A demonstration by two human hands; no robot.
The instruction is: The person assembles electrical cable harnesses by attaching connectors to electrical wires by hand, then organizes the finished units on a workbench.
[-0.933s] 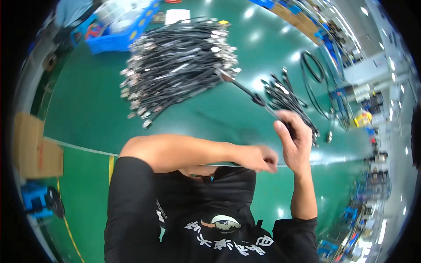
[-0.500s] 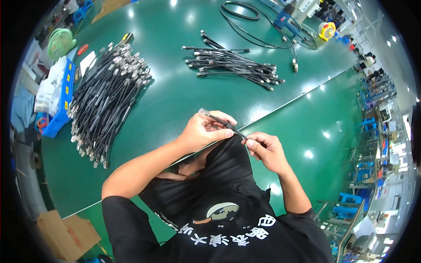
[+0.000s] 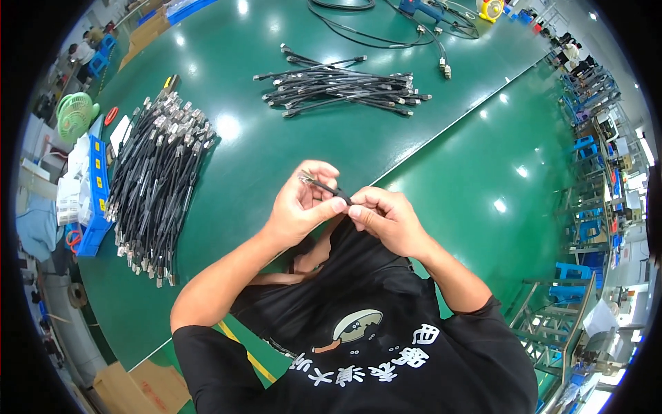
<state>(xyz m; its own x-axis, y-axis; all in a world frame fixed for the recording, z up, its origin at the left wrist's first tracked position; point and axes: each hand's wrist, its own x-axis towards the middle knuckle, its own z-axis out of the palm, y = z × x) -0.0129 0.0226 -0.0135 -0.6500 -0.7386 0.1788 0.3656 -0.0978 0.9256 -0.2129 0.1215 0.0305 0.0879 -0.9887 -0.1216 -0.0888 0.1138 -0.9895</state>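
A short black cable (image 3: 323, 185) with a clear plug at its upper left end is pinched between the fingers and thumb of my left hand (image 3: 298, 207). Just to the right, my right hand (image 3: 387, 219) grips the same cable lower down, its thumb and fingertips closed against my left thumb. The cable's far end is hidden behind my right fingers. To the left lies a large heap of short black cables (image 3: 155, 190) with clear and metal plugs at both ends. A smaller bundle of such cables (image 3: 345, 88) rests on the green table (image 3: 241, 162) beyond my hands.
A blue bin (image 3: 98, 200) with white contents stands at the left edge, beside a green fan (image 3: 74, 116) and red-handled tools. Longer black cables and a blue power tool (image 3: 422, 8) lie at the far side. The table's edge (image 3: 441, 141) runs diagonally on the right.
My right hand has come in along the cable and now meets my left hand. The whole view has shifted a little, so the table things appear further left.
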